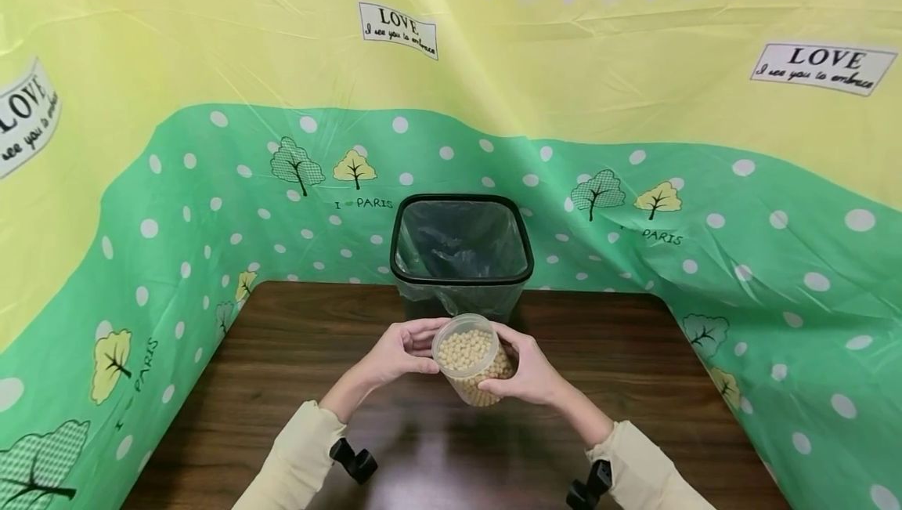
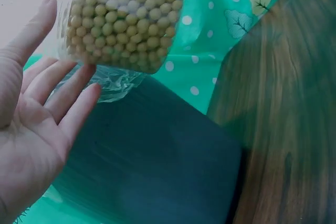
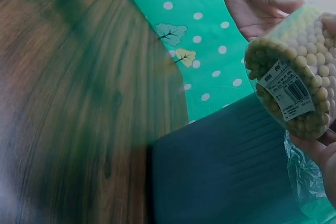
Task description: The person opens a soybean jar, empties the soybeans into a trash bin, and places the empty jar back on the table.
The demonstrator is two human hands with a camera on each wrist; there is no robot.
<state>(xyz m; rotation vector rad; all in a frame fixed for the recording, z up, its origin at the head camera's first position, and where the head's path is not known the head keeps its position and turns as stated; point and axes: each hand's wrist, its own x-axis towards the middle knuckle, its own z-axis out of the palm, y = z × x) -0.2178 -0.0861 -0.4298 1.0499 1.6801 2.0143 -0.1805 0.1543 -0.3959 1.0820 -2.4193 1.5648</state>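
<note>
A clear plastic jar (image 1: 474, 361), filled with small round beige balls, is held up above the table with its top tilted toward the head camera. My right hand (image 1: 527, 367) grips the jar's side, thumb in front and fingers around the back. At the other side, my left hand (image 1: 400, 352) has its fingers extended, their tips at the jar near its rim; the left wrist view shows the open palm and spread thumb. A white barcode label (image 3: 287, 90) is stuck on the jar's base in the right wrist view.
Just beyond the jar stands a dark square bin (image 1: 461, 280) lined with a clear plastic bag, at the far edge of the brown wooden table (image 1: 310, 338). Green and yellow printed sheeting (image 1: 232, 181) surrounds the table at the back and both sides.
</note>
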